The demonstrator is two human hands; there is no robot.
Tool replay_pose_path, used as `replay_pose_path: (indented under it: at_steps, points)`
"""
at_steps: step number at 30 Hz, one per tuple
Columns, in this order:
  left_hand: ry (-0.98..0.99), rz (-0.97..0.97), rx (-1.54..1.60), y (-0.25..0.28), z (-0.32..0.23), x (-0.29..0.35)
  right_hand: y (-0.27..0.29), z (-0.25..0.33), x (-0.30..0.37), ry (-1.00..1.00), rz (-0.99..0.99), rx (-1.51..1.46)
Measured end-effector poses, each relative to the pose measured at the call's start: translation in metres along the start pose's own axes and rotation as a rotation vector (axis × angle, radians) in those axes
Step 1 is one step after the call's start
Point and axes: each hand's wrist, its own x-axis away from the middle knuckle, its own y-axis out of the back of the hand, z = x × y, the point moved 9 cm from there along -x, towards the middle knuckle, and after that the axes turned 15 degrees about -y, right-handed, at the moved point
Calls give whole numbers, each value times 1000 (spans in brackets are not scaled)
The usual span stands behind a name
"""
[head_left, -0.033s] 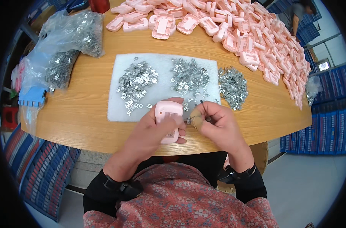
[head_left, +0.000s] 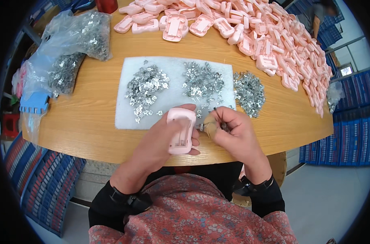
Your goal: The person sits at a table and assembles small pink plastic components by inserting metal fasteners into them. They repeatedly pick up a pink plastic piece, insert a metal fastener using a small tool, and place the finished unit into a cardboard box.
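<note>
My left hand [head_left: 154, 136] is closed around a pale pink plastic housing [head_left: 181, 150], held upright above the table's near edge. The thumb lies over the housing's left side, and a recessed slot with small metal bits at its lower end shows. Just to the right, my right hand [head_left: 235, 132] pinches a small silvery metal piece [head_left: 201, 127] at its fingertips. A tan covering wraps one of its digits. A thin dark tip sticks up from this hand, and more dark bits show within its curled fingers; their kind is hidden. The two hands are slightly apart.
A white foam sheet [head_left: 122, 116] bears two heaps of small metal clips [head_left: 146, 87]; another heap [head_left: 249, 93] lies to its right. Pink housings [head_left: 270, 44] are piled at the far right. Plastic bags of clips [head_left: 93, 36] stand at the left. A person [head_left: 317, 18] is in the background.
My left thumb has shifted left across the housing, uncovering more of its slot. The right hand has barely moved.
</note>
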Motion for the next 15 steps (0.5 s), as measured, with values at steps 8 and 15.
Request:
replay_pose_path:
  at_steps: [8, 15]
  points:
    - [168, 44, 69, -3, 15, 4, -17, 33, 3, 348, -109, 447]
    - [184, 63, -10, -2, 18, 5, -20, 36, 5, 354, -145, 627]
